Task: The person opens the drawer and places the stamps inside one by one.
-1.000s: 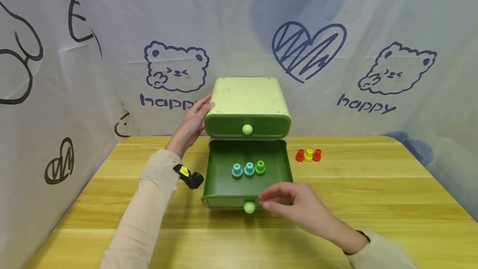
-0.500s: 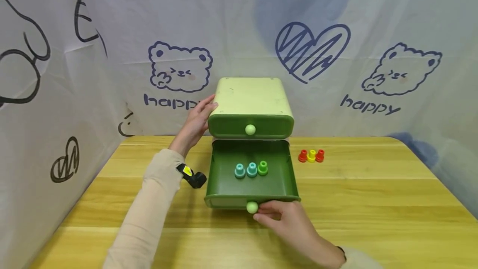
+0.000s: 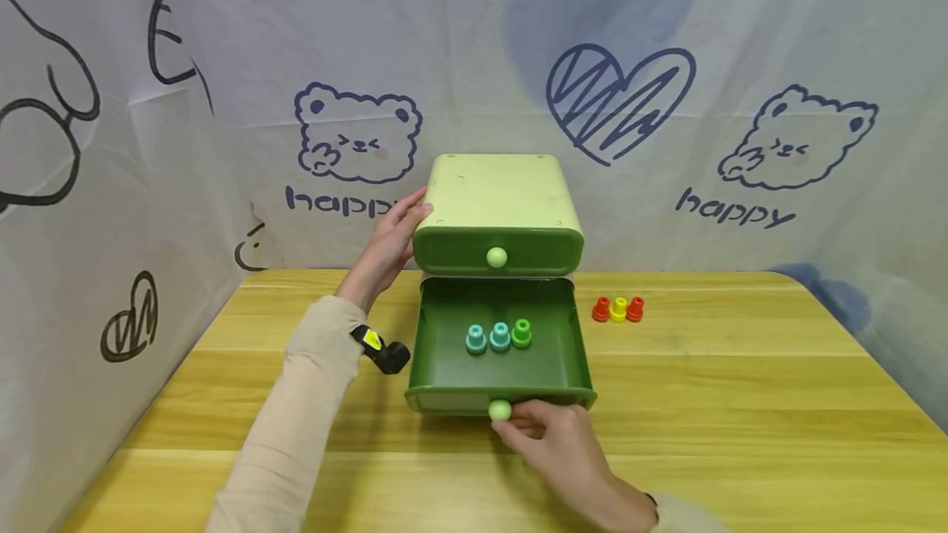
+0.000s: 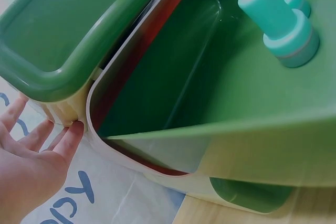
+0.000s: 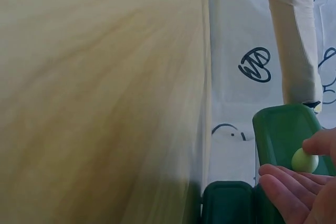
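Observation:
A two-tier cabinet with a pale yellow-green top [image 3: 499, 192] stands on the table, its lower green drawer [image 3: 448, 400] pulled out. Two teal pegs [image 3: 499, 339] and one green peg [image 3: 522, 335] stand upright in a row inside it. My left hand [image 3: 387, 247] rests against the cabinet's left side; in the left wrist view its extended fingers [image 4: 67, 142] touch the shell beside the upper drawer. At the front, my right hand [image 3: 564, 444] pinches the round light-green knob [image 3: 499, 410] of the lower drawer; thumb and fingers lie around the knob [image 5: 304, 161] in the right wrist view.
A red peg [image 3: 601, 310], a yellow peg [image 3: 618, 310] and another red peg [image 3: 634, 310] stand on the wooden table [image 3: 741, 401] to the right of the cabinet. The upper drawer [image 3: 452, 252] is closed. Behind hangs a white cloth [image 3: 474, 39] with drawings.
My right hand has moved left and slightly down from beside the drawer front and taken hold of the knob. The left hand stays on the cabinet, and the drawer remains pulled out.

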Demonstrator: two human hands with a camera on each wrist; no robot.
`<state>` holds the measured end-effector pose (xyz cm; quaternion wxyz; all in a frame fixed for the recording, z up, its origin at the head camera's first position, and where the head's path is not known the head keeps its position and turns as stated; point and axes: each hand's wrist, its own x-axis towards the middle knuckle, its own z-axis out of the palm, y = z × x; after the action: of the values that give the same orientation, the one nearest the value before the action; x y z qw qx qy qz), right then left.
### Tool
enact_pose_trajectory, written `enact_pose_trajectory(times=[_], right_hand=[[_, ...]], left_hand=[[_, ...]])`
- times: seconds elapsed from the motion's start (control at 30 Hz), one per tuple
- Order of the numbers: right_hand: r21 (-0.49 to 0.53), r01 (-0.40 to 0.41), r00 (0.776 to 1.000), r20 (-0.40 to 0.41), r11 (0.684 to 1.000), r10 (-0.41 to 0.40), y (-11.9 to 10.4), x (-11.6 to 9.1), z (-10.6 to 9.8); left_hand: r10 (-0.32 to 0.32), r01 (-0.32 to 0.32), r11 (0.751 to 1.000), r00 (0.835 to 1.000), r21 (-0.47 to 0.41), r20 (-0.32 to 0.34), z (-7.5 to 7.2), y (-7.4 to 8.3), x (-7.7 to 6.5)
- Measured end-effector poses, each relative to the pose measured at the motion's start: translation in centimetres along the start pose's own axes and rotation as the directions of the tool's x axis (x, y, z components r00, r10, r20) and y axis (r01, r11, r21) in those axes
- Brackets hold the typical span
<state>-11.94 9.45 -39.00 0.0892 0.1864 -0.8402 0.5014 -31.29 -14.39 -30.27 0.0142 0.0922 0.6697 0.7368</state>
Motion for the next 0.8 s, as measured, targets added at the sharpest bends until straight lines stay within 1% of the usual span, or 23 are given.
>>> enact_pose_trajectory(times=[0.1,0.2,0.37,0.43,0.6,0.8], right_hand=[[0.001,0.016,1.000,-0.021,1.000,-0.016,0.0,0.1,0.1],[-0.021,0.043,0.998,-0.055,0.999,-0.044,0.0,0.4,0.1],[-0.057,0.078,0.989,-0.124,0.995,-0.084,-0.1,1.7,-0.2],[-0.069,0.081,0.986,-0.140,0.994,-0.090,-0.2,2.2,-0.5],[-0.084,0.077,0.987,-0.135,0.993,-0.088,-0.4,3.5,-0.8],[-0.103,0.067,0.986,-0.146,0.992,-0.082,0.2,5.3,-0.4]], left_hand=[[-0.001,0.001,1.000,1.000,0.005,-0.004,0.0,0.0,0.0],[0.000,0.000,1.000,1.000,0.001,-0.004,0.0,0.1,0.0],[0.000,0.000,1.000,1.000,0.000,0.001,-0.1,0.0,0.0],[-0.001,0.001,1.000,1.000,0.002,0.003,-0.1,0.0,0.0],[-0.002,0.002,1.000,1.000,0.006,0.003,-0.2,-0.1,0.1],[-0.007,0.007,1.000,1.000,0.006,0.008,-0.1,0.0,0.1]])
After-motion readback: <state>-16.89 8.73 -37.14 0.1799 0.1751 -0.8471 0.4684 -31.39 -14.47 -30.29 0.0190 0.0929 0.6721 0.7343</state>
